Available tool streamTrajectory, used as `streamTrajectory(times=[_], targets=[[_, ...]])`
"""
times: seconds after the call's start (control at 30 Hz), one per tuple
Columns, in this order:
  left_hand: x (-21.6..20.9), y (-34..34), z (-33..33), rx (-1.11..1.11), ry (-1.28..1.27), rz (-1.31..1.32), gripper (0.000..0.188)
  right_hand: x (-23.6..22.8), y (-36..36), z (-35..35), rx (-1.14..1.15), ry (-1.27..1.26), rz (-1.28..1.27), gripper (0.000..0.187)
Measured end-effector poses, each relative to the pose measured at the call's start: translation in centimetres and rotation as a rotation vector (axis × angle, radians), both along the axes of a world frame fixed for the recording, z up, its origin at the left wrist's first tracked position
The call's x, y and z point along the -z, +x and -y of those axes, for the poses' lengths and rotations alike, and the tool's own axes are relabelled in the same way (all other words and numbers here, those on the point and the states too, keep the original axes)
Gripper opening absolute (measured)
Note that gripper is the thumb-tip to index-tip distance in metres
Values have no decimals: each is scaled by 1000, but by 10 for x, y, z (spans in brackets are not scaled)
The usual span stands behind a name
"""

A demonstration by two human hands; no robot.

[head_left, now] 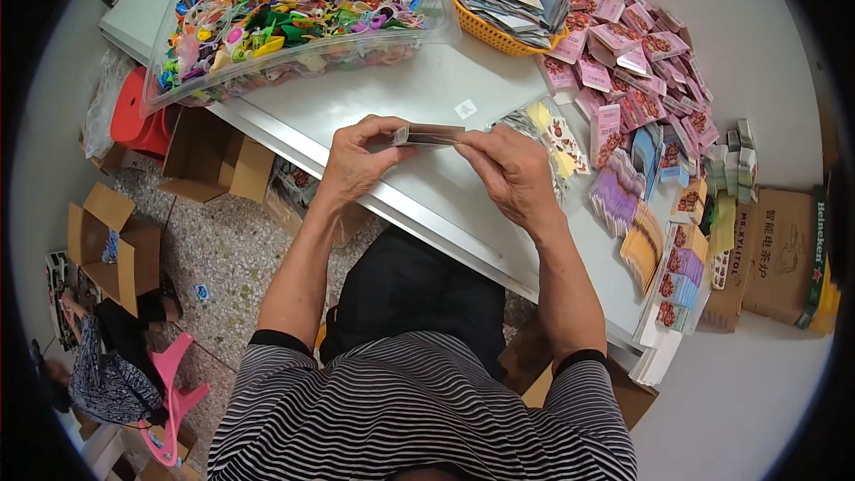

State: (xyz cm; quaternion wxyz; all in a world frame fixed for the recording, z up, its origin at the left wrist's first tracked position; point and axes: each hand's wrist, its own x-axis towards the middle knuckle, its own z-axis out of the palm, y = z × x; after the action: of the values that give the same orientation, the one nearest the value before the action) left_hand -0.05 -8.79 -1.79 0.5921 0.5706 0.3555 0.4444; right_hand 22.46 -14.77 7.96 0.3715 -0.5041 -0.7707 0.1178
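Surface: white, smooth worktop (374, 93) with a pale raised front edge, running at a slant through the view.
Worktop left: clear plastic tub (443, 22) heaped with small multicoloured plastic toys (294, 18).
Worktop far side: yellow lattice plastic basket (492, 33) of flat grey packets (517, 0); beside it, a loose heap of pink printed cartons (623, 44).
Worktop right: fanned purple stack (616, 191), orange-yellow stack (643, 248) just below it; cream sticker sheets (567, 138) by the right hand (512, 165).
Floor: speckled grey stone floor (227, 258), open brown cardboard box (120, 258), red plastic stool (138, 116).
Room, lower left: another person in a dark patterned top (111, 365), beside a pink plastic chair (174, 401).
Packet: thin flat grey-brown packet (429, 135), seen nearly edge-on, paler at its left end; printed face not readable.
Packet position: between the hands, over the worktop's near part.
Hands: left hand (363, 158) clamps the left end, thumb below, fingers above; right thumb and fingers pinch the right end.
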Motion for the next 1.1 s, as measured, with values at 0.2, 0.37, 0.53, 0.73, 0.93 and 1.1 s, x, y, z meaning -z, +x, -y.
streamTrajectory(times=[0.2,0.37,0.53,0.73,0.93,1.1], targets=[[1,-2,-5,20,-50,-47,34,0,-3,-6,38,-10,59,19],[5,1,-6,-6,-34,26,34,-6,40,-4,338,-40,-185,15],[2,-2,-3,-9,-50,-24,37,-1,79,3,367,-146,-48,15],[-6,6,3,-17,-72,-35,38,6,79,7,303,-145,120,17],[-5,15,9,-10,-70,-20,38,8,89,7,378,-127,290,17],[-10,16,10,-18,-79,-16,38,12,89,-4,367,-123,393,15]])
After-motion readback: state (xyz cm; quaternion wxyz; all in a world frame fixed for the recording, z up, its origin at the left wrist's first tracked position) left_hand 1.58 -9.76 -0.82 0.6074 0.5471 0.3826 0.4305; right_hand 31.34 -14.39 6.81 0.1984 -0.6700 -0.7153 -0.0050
